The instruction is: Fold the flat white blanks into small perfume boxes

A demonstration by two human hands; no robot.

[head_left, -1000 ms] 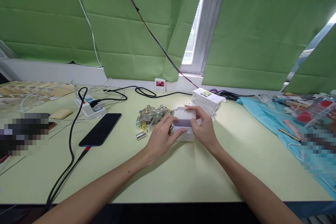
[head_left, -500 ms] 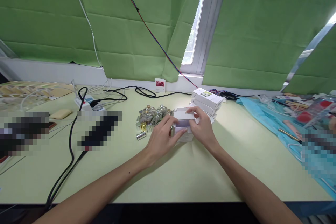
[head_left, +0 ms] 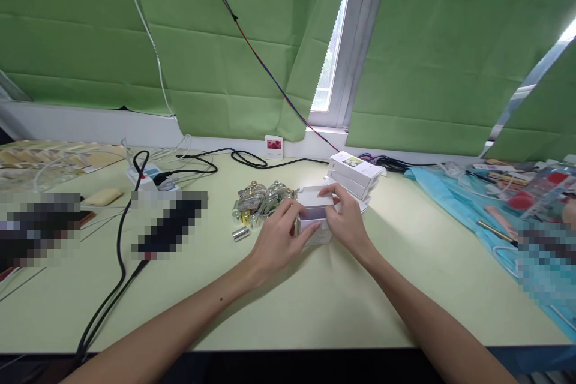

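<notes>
A small white box [head_left: 314, 197] stands on the pale table with its lid flap raised; what is inside it I cannot make out. My left hand [head_left: 281, 233] grips its left side, thumb along the front. On the right, my right hand [head_left: 346, 216] holds the box's other side, with fingers at the flap. Just left of the box lie several glass bottles [head_left: 252, 195] with gold and silver tops. Near them are loose metallic caps, one silver cap [head_left: 241, 234] lying on its side. Behind my right hand rises a stack of white boxes [head_left: 355, 169].
A dark phone-like device [head_left: 173, 228], partly blurred out, lies left with a black cable [head_left: 120, 240]. Further back sits a white power strip [head_left: 155, 183]. Blue plastic sheeting [head_left: 454, 204] with assorted items covers the right side. A small white card box [head_left: 274, 147] stands by the wall.
Both hands stay on the white box in almost the same pose. The view has shifted very slightly. At the far right edge, part of what looks like another person's hand has appeared.
</notes>
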